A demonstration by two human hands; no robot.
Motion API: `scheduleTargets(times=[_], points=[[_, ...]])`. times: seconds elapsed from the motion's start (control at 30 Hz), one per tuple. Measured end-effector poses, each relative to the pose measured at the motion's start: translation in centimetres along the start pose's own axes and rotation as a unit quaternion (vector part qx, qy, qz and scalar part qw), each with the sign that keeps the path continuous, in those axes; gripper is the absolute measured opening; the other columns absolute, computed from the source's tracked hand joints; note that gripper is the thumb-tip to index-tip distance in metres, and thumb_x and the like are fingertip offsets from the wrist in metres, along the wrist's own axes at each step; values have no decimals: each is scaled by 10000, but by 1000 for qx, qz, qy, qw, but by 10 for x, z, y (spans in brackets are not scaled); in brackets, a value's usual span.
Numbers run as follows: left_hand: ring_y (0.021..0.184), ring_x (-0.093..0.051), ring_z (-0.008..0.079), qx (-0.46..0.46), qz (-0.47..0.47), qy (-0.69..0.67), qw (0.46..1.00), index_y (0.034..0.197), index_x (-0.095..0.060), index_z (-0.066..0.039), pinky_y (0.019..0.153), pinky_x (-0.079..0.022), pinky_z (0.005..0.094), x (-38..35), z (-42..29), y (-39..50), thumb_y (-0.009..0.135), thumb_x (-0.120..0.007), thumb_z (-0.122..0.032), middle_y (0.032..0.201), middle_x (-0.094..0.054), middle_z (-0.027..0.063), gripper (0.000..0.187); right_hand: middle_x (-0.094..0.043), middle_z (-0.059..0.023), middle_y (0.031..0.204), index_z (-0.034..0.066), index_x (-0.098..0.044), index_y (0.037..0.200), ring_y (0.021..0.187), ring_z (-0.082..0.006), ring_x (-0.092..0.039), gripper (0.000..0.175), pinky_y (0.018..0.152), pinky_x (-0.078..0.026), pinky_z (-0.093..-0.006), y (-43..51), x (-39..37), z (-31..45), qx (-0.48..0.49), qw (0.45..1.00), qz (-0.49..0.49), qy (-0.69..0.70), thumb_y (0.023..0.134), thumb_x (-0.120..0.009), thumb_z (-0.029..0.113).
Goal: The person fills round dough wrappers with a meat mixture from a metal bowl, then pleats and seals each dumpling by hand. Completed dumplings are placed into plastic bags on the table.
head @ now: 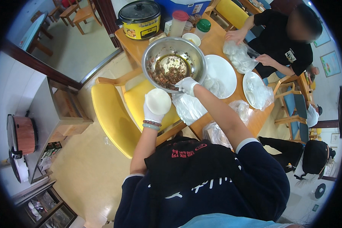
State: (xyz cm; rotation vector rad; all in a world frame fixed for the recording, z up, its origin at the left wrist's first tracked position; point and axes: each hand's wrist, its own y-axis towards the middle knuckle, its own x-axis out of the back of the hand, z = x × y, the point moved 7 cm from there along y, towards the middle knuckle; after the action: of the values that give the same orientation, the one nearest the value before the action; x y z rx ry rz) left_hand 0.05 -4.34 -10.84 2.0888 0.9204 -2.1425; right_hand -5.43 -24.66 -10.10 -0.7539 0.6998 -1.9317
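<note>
On my left hand (153,109), in a white glove, lies a flat round dough wrapper (158,101), held up in front of the bowl's near side. My right hand (187,85), gloved too, grips a thin metal utensil (174,85) whose far end is in the chopped filling (171,77). That filling, with oil pooled beside it, is in a large stainless steel bowl (201,51). To the right of the bowl is a white oval plate (226,71) with clear plastic and pale round pieces on it. Clear plastic sheeting (189,109) lies below my right hand.
A yellow electric cooker (141,24), lidded containers (203,26) and a small white bowl (192,39) stand behind the steel bowl. Across the wooden table (212,47), another person (285,40) handles a plastic bag (239,55). A yellow chair (108,116) is at the left.
</note>
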Motion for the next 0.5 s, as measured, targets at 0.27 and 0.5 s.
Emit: scheduleTargets(times=[0.27,0.5], points=[[1224,-545,298,-64,-80,25,994,1305,-539,-196,1032,-439,494,27,-24,-7,999,-309,-577,1316,-597,50,539,-527,-18,666,53,-702,1045,457,-76,-333,302,399,-235,-256,-23,18,17,6,991,12,136,829,-500,-10],[1245,-531,323,-60,-18,34,997,1321,-527,-172,1037,-422,521,-17,-29,35,997,-286,-578,1349,-576,79,573,-580,-20,678,44,-722,1070,478,-74,-375,336,425,-258,-249,-73,65,67,94,991,-44,89,806,-521,-7]])
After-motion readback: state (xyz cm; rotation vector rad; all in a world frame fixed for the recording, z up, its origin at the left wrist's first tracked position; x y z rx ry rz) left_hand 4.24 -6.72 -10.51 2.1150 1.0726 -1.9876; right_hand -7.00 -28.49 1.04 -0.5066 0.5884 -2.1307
